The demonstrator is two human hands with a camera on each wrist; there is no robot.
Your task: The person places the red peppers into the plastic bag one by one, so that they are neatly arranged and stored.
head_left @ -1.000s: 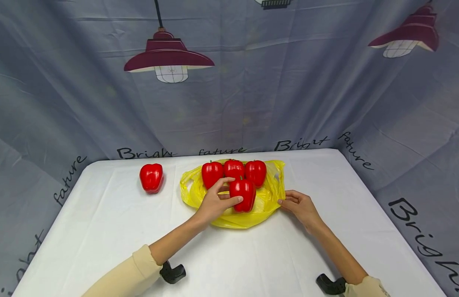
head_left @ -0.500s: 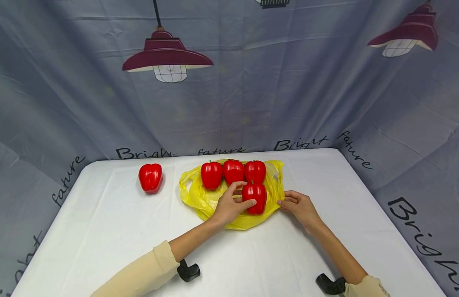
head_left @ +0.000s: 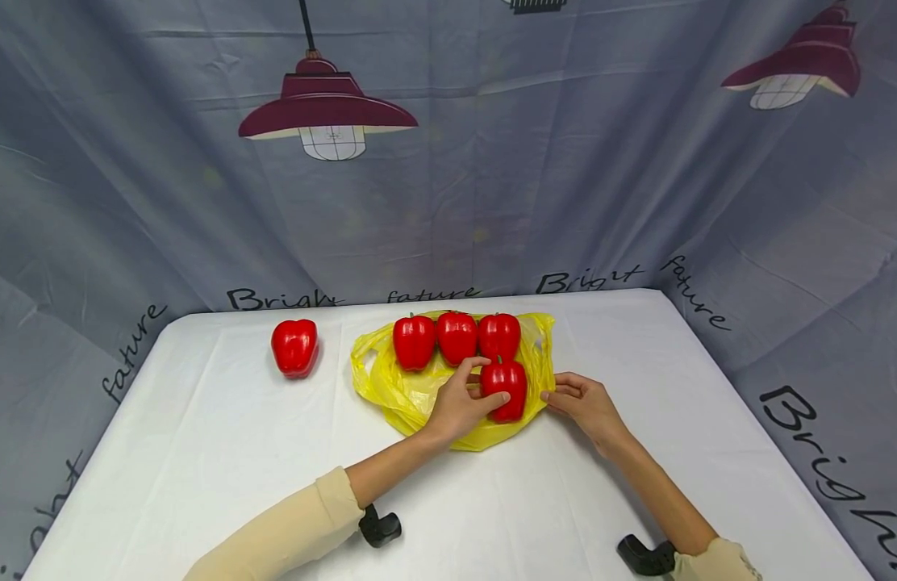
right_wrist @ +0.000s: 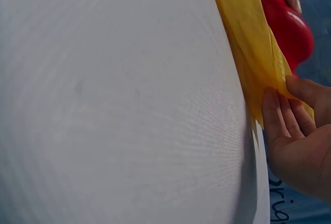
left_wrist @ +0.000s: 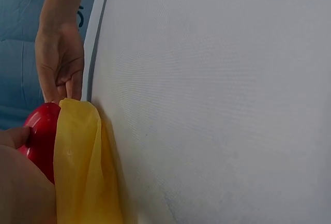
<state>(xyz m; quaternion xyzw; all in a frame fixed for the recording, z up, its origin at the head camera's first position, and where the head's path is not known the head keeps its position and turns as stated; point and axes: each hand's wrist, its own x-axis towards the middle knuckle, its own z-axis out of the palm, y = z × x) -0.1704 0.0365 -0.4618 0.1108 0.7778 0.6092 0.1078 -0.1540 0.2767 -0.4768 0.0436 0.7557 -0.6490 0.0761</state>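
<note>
My left hand (head_left: pixel 459 405) holds a red bell pepper (head_left: pixel 505 392) between thumb and fingers, at the front right of the yellow plastic bag (head_left: pixel 419 395). Behind it, three more red bell peppers (head_left: pixel 457 337) sit in a row on the bag. With thumb and fingers, my right hand (head_left: pixel 585 407) pinches the bag's right edge. The right wrist view shows the bag's edge (right_wrist: pixel 253 43) between that thumb and the fingers. In the left wrist view, the held pepper (left_wrist: pixel 44 136) is partly hidden behind yellow plastic.
Another red bell pepper (head_left: pixel 294 349) stands alone at the table's back left. The white table (head_left: pixel 202 452) ends at a grey printed curtain (head_left: pixel 448 202) behind and at both sides. Black wrist mounts (head_left: pixel 379 526) sit on both forearms.
My left hand has moved to the right with the bell pepper, from the middle of the bag to near its right edge. The right hand has kept its place on the bag's edge.
</note>
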